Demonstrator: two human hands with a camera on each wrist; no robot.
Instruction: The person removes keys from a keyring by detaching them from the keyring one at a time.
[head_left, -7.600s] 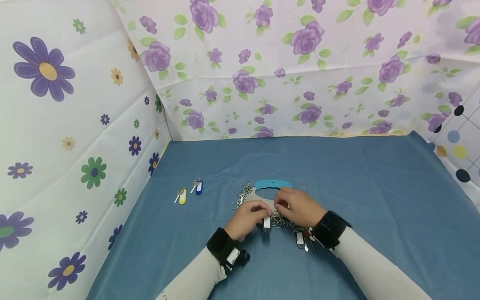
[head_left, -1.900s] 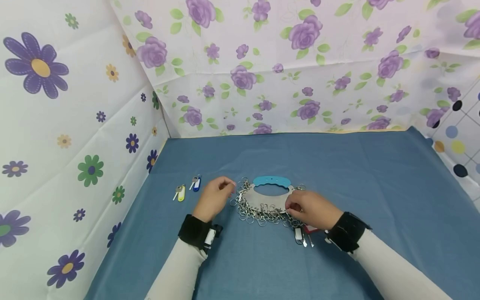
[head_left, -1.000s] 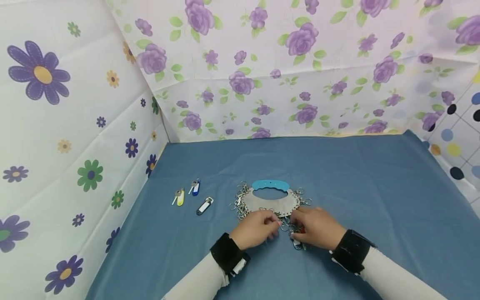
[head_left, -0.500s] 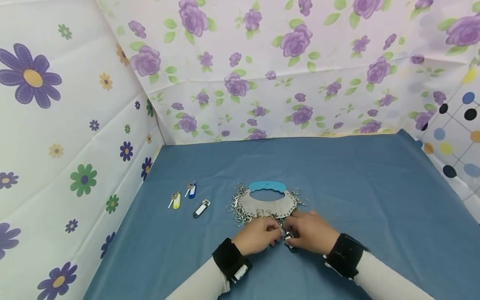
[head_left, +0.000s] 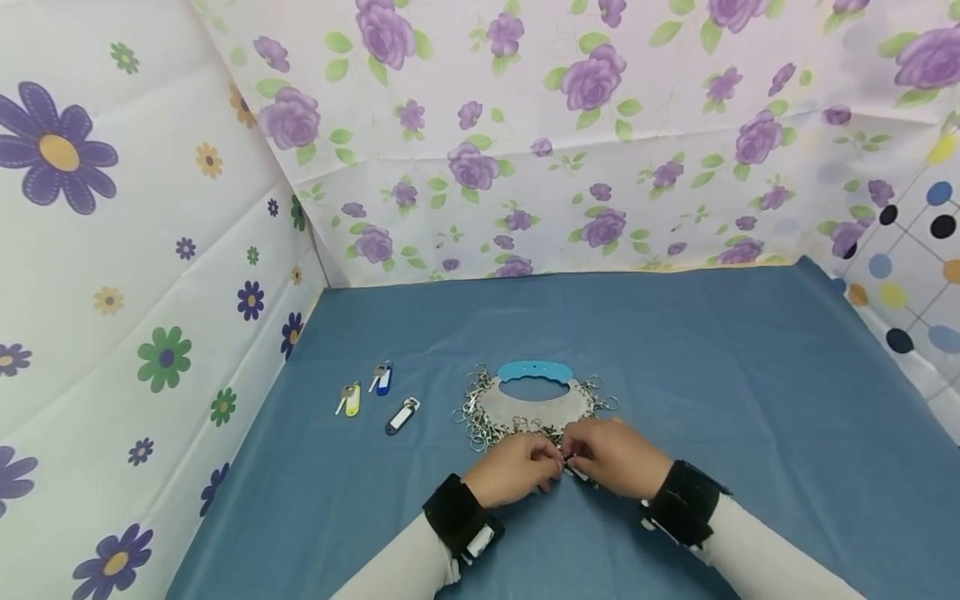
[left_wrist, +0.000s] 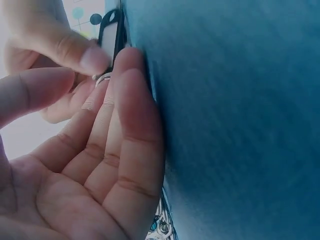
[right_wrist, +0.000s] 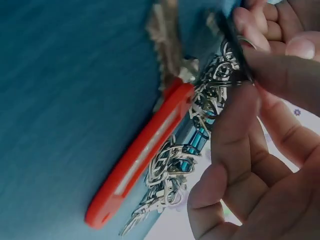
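Note:
A grey crescent metal plate (head_left: 536, 409) with a blue grip (head_left: 535, 372) lies at mid-table, fringed with metal clips and rings (head_left: 480, 425). At its front edge, my right hand (head_left: 618, 456) pinches a black key tag (left_wrist: 109, 40) between thumb and fingertips. My left hand (head_left: 516, 471) is right beside it. In the left wrist view its fingers are extended and gently bent, thumb apart from them, with a small metal ring (left_wrist: 103, 77) right at the fingertips. A red key tag (right_wrist: 142, 155) with a blurred key (right_wrist: 167, 42) hangs below the right hand.
Left of the plate lie a yellow key tag (head_left: 352, 400) and a blue key tag (head_left: 384, 380), each with a key, plus another black key tag (head_left: 402, 416). A blue cloth (head_left: 705, 358) covers the table. Flowered sheets (head_left: 465, 133) rise behind and at the left.
Since the earliest frames, a black key tag has come to lie at the left, and my left hand has returned to the plate. Lately my right hand has shifted slightly up and left.

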